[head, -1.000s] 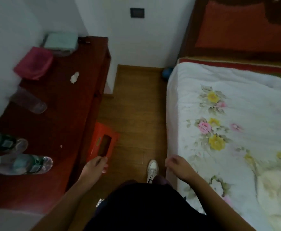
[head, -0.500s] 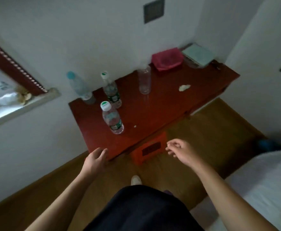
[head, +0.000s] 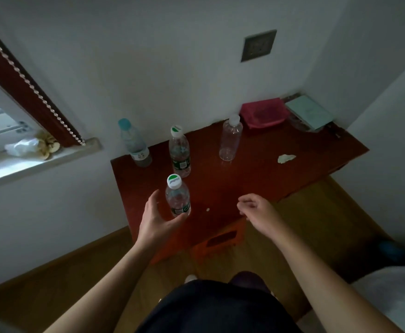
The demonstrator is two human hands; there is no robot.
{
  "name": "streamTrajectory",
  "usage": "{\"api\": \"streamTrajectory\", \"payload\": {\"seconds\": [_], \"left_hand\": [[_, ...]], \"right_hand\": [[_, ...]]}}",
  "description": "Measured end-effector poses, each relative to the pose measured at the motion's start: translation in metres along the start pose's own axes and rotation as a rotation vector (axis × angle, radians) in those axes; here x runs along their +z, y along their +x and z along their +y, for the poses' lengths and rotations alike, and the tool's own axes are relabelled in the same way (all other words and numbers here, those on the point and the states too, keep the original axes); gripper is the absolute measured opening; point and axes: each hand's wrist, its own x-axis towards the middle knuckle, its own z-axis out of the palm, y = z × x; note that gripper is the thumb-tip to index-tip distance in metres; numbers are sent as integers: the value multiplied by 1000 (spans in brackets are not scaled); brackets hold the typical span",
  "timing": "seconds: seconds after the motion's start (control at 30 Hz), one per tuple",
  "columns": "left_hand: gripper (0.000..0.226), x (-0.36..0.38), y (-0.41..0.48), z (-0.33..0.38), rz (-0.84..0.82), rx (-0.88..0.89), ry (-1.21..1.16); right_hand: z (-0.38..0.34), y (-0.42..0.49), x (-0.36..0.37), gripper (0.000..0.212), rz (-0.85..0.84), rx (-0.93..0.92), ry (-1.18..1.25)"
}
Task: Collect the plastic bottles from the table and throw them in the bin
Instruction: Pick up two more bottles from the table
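Observation:
Several clear plastic bottles stand upright on a dark red table [head: 264,171]. The nearest bottle [head: 177,198], white-capped with a green label, stands by the front left edge. My left hand [head: 157,221] is open and cupped around its base, thumb beneath it, fingers to its left. Behind it stand a second green-label bottle [head: 179,152], a blue-capped bottle [head: 134,143] at the back left corner, and an unlabelled bottle [head: 230,139]. My right hand [head: 256,212] hovers over the table's front edge, fingers loosely curled and holding nothing. An orange bin [head: 220,240] sits on the floor under that edge.
A pink container [head: 264,112] and a pale green box [head: 309,112] lie at the table's back right corner. A crumpled white scrap [head: 285,158] lies on the table. A window sill [head: 28,162] is to the left, a white bed corner [head: 393,296] at lower right, wooden floor below.
The view has swung from the bed to face the table. My left hand rose from the table's front corner to the nearest bottle. My right hand moved up over the front edge.

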Motion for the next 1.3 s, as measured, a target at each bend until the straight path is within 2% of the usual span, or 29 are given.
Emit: {"api": "streamTrajectory", "payload": {"seconds": [0.07, 0.2, 0.27, 0.5, 0.6, 0.7, 0.77, 0.93, 1.1, 1.3], "left_hand": [[109, 6, 9, 7, 29, 19, -13], [65, 16, 21, 19, 92, -24, -90], [56, 19, 23, 28, 127, -51, -150], [59, 19, 16, 42, 333, -125, -256], [47, 26, 5, 49, 431, -155, -250], [48, 34, -9, 55, 506, -187, -245], [49, 38, -20, 54, 549, -216, -230], [54, 38, -50, 43, 655, -289, -249], [55, 26, -89, 31, 783, -352, -287], [70, 11, -156, -9, 936, -419, -294]], "right_hand": [[-6, 11, -5, 37, 19, -3, 13], [-22, 42, -21, 47, 60, -33, 40], [-31, 66, -30, 53, 79, -51, 66], [-61, 155, -62, 84, 56, -130, 102], [-68, 187, -69, 83, 9, -177, 84], [-70, 216, -71, 88, -21, -245, 33], [-73, 226, -68, 81, -40, -277, 10], [-94, 209, -49, 72, -73, -394, -1], [-117, 151, -11, 58, -307, -577, -35], [-121, 78, 55, 51, -570, -647, -176]]}}
